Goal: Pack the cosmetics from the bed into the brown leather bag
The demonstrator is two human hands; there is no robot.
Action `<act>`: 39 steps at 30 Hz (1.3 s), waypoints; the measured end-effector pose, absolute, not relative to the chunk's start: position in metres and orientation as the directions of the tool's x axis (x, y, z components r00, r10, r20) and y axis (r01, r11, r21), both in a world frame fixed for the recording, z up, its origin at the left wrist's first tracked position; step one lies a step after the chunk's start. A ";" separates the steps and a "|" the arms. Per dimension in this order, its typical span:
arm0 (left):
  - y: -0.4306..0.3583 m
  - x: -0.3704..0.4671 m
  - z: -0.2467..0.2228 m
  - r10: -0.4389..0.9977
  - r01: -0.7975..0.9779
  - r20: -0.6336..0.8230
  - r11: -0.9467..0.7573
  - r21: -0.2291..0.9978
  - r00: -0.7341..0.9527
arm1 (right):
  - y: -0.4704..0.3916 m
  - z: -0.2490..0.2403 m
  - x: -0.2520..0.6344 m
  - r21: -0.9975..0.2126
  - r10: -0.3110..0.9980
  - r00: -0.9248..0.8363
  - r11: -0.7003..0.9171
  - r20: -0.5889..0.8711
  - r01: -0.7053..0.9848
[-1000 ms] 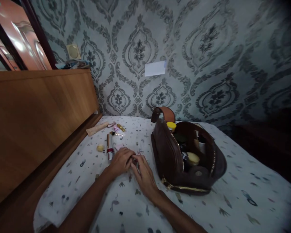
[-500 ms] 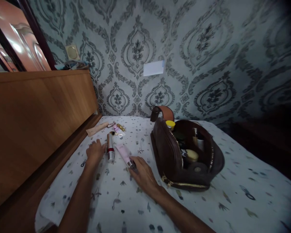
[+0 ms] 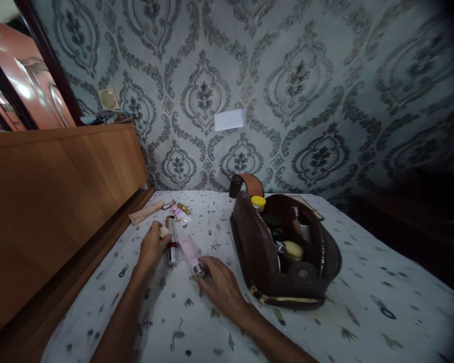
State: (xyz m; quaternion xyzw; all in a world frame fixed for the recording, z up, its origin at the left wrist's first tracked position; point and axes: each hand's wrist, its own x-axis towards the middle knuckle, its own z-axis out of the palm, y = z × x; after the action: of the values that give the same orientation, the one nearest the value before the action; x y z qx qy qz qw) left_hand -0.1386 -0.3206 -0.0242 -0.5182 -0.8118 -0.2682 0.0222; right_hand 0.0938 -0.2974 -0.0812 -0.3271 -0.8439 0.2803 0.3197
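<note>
My left hand point(image 3: 151, 247) is closed, pinching a small cream-coloured piece point(image 3: 164, 232) whose kind I cannot make out. Right beside its fingertips, a makeup brush in a silver tube with a red band point(image 3: 172, 252) lies on the patterned sheet. My right hand point(image 3: 221, 285) has thumb and fingers around the silver cap of a pink squeeze tube point(image 3: 189, 250), which lies slanted on the sheet. To the right, a dark brown cosmetic bag point(image 3: 249, 252) stands unzipped. Inside show a yellow-lidded jar point(image 3: 258, 202), a round cream-coloured item point(image 3: 293, 250) and other containers.
Farther back on the left lie a beige flat tube point(image 3: 146, 213), a small gold tube point(image 3: 183, 208) and a white-pink sachet point(image 3: 181, 216). A wooden panel point(image 3: 60, 186) borders the left side. Patterned wallpaper point(image 3: 204, 101) rises behind, with a white paper point(image 3: 229, 120) on it.
My left hand has turned and lifted slightly, and a small cream-coloured piece now shows in its fingers. My right hand stays at the pink tube's cap. The view has tilted up slightly.
</note>
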 end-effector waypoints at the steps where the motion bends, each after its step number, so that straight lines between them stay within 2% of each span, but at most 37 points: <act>1: -0.320 -0.136 -0.025 0.838 0.862 0.328 0.283 0.419 -0.435 | -0.297 -0.080 0.094 -0.690 0.731 -0.582 0.627 0.358 0.363; 5: -0.317 -0.126 -0.029 0.857 0.890 0.380 0.174 0.422 -0.348 | -0.295 -0.080 0.095 -0.720 0.730 -0.566 0.620 0.384 0.311; 11: -0.314 -0.116 -0.032 0.864 0.899 0.408 0.107 0.426 -0.296 | -0.286 -0.085 0.093 -0.794 0.767 -0.503 0.562 0.398 0.230; 20: -0.311 -0.110 -0.044 0.856 0.901 0.454 0.032 0.433 -0.248 | -0.244 -0.062 0.034 -0.916 0.845 -0.465 0.371 0.265 0.152; 25: -0.307 -0.115 -0.050 0.835 0.900 0.481 0.040 0.433 -0.269 | -0.233 -0.065 -0.001 -0.951 0.825 -0.491 0.306 0.280 -0.028; 31: -0.303 -0.121 -0.058 0.834 0.897 0.496 -0.001 0.441 -0.243 | -0.227 -0.082 -0.008 -0.975 0.856 -0.472 0.151 0.211 -0.161; 39: -0.297 -0.128 -0.063 0.839 0.912 0.511 -0.043 0.408 -0.189 | -0.215 -0.097 -0.005 -0.940 0.827 -0.458 0.337 0.326 -0.060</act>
State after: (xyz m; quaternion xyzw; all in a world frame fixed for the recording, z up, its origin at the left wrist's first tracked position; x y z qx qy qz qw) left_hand -0.1276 -0.2975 -0.0629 -0.6346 -0.6897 -0.3447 0.0534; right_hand -0.0048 -0.2150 -0.0965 -0.2782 -0.6890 0.5040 0.4403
